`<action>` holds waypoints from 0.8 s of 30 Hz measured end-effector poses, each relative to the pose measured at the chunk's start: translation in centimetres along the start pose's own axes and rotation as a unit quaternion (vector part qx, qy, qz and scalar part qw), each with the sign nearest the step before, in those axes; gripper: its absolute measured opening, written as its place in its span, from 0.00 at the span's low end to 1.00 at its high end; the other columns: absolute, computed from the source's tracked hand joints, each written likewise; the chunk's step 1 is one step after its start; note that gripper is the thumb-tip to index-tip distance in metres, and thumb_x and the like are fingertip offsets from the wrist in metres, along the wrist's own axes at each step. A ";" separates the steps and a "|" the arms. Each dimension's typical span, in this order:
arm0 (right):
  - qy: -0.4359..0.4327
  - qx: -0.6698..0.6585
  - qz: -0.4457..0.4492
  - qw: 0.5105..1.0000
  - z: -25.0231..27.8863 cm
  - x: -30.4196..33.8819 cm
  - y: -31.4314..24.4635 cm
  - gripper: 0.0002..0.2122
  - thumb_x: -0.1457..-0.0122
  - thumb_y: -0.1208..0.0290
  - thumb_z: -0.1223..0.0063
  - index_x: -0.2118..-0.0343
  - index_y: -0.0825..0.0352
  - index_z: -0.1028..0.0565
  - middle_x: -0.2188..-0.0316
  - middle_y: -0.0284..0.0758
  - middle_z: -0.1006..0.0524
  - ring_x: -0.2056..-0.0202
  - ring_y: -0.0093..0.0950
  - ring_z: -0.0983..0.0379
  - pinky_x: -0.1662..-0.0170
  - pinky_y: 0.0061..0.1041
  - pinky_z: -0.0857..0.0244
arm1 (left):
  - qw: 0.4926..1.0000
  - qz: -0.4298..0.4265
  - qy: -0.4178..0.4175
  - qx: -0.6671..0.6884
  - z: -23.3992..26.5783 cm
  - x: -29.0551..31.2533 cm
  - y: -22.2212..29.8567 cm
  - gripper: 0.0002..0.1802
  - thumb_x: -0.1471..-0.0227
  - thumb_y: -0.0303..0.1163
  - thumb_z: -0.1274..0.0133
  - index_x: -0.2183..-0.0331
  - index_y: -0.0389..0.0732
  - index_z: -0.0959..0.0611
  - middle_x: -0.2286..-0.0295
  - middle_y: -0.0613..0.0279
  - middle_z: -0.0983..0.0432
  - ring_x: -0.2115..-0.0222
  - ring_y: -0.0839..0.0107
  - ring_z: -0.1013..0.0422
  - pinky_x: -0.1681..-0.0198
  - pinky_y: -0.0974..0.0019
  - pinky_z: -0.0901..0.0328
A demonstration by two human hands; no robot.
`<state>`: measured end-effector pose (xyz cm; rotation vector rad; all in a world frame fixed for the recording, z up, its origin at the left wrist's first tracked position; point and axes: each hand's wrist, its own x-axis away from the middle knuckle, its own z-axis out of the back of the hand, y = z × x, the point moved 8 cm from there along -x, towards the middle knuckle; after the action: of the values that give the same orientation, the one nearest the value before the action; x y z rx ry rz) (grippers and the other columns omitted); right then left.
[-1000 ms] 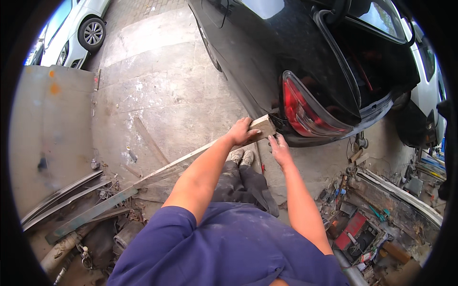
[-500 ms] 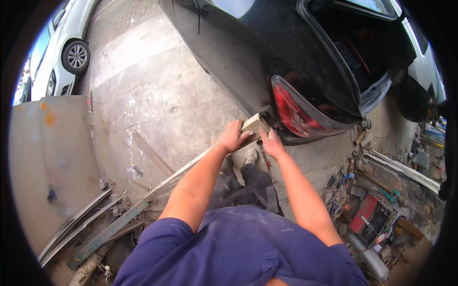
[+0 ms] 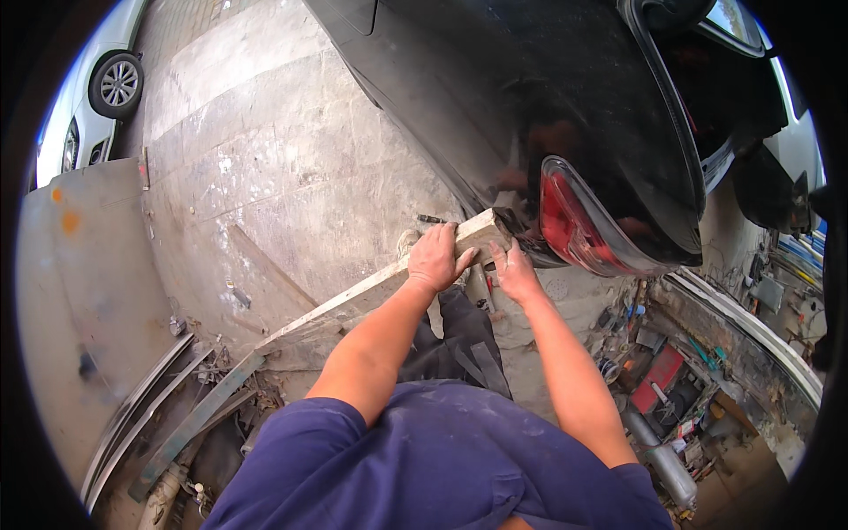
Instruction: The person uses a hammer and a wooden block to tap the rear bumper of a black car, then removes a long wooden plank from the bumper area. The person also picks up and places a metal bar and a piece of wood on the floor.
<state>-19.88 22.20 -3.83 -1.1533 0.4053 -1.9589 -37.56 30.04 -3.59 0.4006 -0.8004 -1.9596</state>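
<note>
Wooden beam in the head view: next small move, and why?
Probably ease the wooden beam gently away from the red tail light. Its near end sits by the black car's rear corner, just left of the light; contact is unclear. The left hand grips over the beam and the right hand is at its end, so both could steer it.

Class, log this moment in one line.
Left hand: gripping beam | Right hand: touching beam's end | Nearby: black car, red taillight
</note>
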 end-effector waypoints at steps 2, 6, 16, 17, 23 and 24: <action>-0.004 0.014 -0.005 1.000 -0.1 -0.1 0.3 0.34 0.29 0.45 0.53 0.40 0.78 0.34 0.50 0.64 0.23 0.45 0.61 0.29 0.43 0.50 0.33 | 1.000 0.003 0.002 -0.003 0.0 0.1 0.0 0.34 0.47 0.50 0.36 0.48 0.35 0.24 0.58 0.48 0.23 0.57 0.48 0.25 0.52 0.51 0.30; -0.013 0.015 0.012 1.000 -0.3 -0.3 0.5 0.33 0.28 0.46 0.54 0.41 0.77 0.33 0.52 0.64 0.22 0.46 0.62 0.28 0.45 0.52 0.33 | 1.000 0.014 0.002 -0.014 -0.5 0.3 -0.3 0.34 0.47 0.50 0.36 0.48 0.36 0.24 0.58 0.48 0.23 0.57 0.48 0.25 0.51 0.51 0.30; 0.009 -0.018 0.061 0.998 -0.1 0.0 -0.5 0.31 0.29 0.45 0.53 0.41 0.74 0.32 0.51 0.61 0.22 0.48 0.59 0.25 0.49 0.52 0.29 | 1.000 0.022 -0.009 -0.003 -0.7 0.4 -0.6 0.30 0.44 0.48 0.39 0.49 0.37 0.24 0.60 0.47 0.22 0.58 0.46 0.25 0.52 0.50 0.31; 0.021 -0.032 0.075 0.996 0.2 0.2 -0.8 0.31 0.29 0.45 0.52 0.41 0.74 0.32 0.50 0.60 0.22 0.48 0.58 0.24 0.50 0.51 0.28 | 0.999 0.024 -0.020 -0.004 -0.8 0.5 -0.6 0.29 0.44 0.48 0.40 0.49 0.37 0.24 0.60 0.47 0.22 0.58 0.46 0.25 0.52 0.50 0.31; -0.012 -0.099 -0.022 0.995 0.1 1.8 0.7 0.33 0.30 0.46 0.49 0.39 0.74 0.34 0.49 0.53 0.21 0.53 0.48 0.19 0.63 0.41 0.16 | 0.998 0.032 -0.053 0.018 -1.7 1.1 -0.1 0.27 0.42 0.47 0.41 0.49 0.38 0.24 0.60 0.45 0.22 0.58 0.46 0.25 0.53 0.49 0.30; -0.019 -0.089 -0.025 0.996 0.1 1.9 0.8 0.33 0.30 0.46 0.49 0.39 0.74 0.34 0.49 0.54 0.21 0.54 0.48 0.18 0.64 0.41 0.16 | 0.997 0.036 -0.061 0.017 -2.1 1.3 0.0 0.27 0.42 0.47 0.41 0.49 0.38 0.24 0.60 0.45 0.23 0.58 0.46 0.25 0.53 0.49 0.30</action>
<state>-19.84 20.22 -3.17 -1.3219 0.5445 -1.9725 -37.04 28.15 -5.06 0.2698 -0.9140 -1.9197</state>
